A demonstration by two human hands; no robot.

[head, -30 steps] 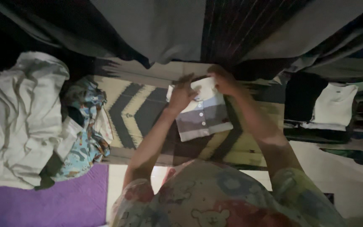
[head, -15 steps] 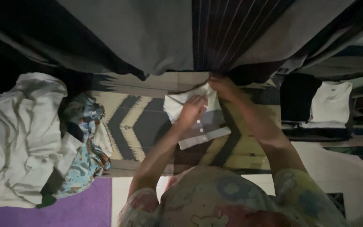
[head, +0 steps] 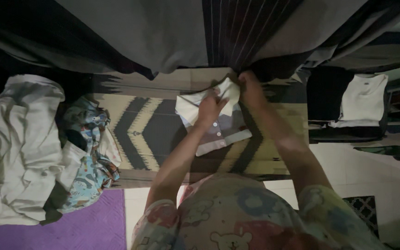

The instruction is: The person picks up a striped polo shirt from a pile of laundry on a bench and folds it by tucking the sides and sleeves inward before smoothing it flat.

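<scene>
Both hands (head: 230, 99) fold small shirt (head: 216, 125)

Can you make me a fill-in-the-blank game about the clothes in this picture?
1. Both hands, the left hand and the right hand, are on a small folded ____ with buttons.
2. The garment lies on a woven mat with a ____ pattern.
3. The heap of pale clothes lies to the person's ____.
4. The rug at the lower left is ____.

Missing words: shirt; zigzag; left; purple
</scene>
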